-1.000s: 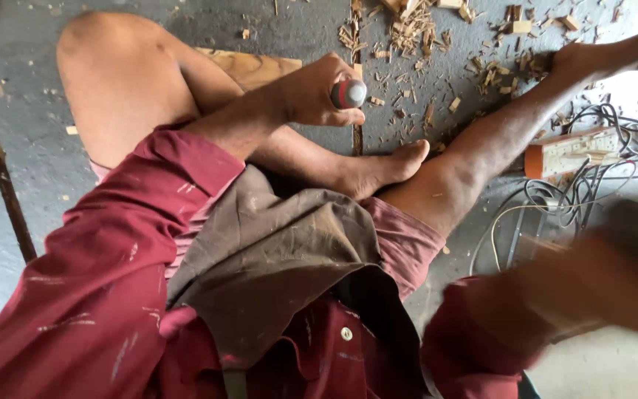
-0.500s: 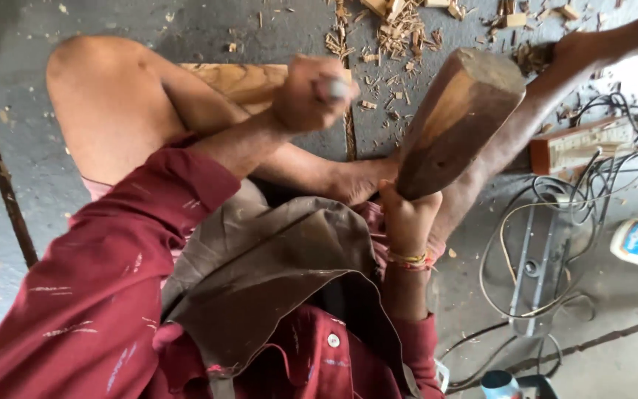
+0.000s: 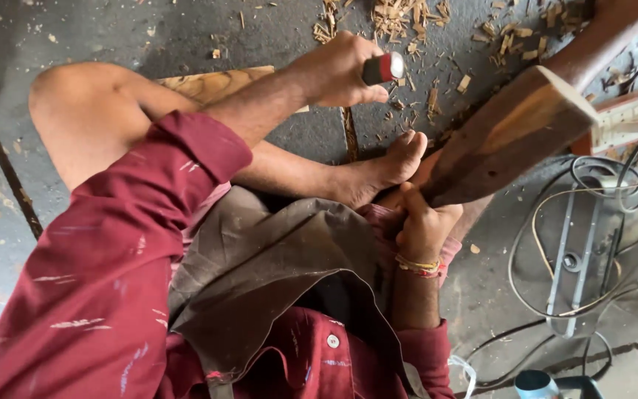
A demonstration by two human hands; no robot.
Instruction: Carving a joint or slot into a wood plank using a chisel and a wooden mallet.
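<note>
I sit on the floor with bare legs bent. My left hand (image 3: 337, 70) is closed round the red and black handle of a chisel (image 3: 382, 68), whose shaft runs down to the floor by my foot (image 3: 378, 174). My right hand (image 3: 424, 225) grips the thin end of a heavy wooden mallet (image 3: 515, 133), raised and tilted up to the right. A wooden plank (image 3: 212, 83) lies flat under my left forearm, partly hidden by my knee.
Wood chips (image 3: 400, 18) litter the grey floor at the top. At the right lie tangled cables (image 3: 592, 222) over a metal frame (image 3: 574, 251) and a wooden block (image 3: 629, 118). A blue-grey tool (image 3: 544, 384) sits at the bottom edge.
My right hand has brought the mallet up from out of view and now holds it lower and more to the right. My left hand stays on the chisel.
</note>
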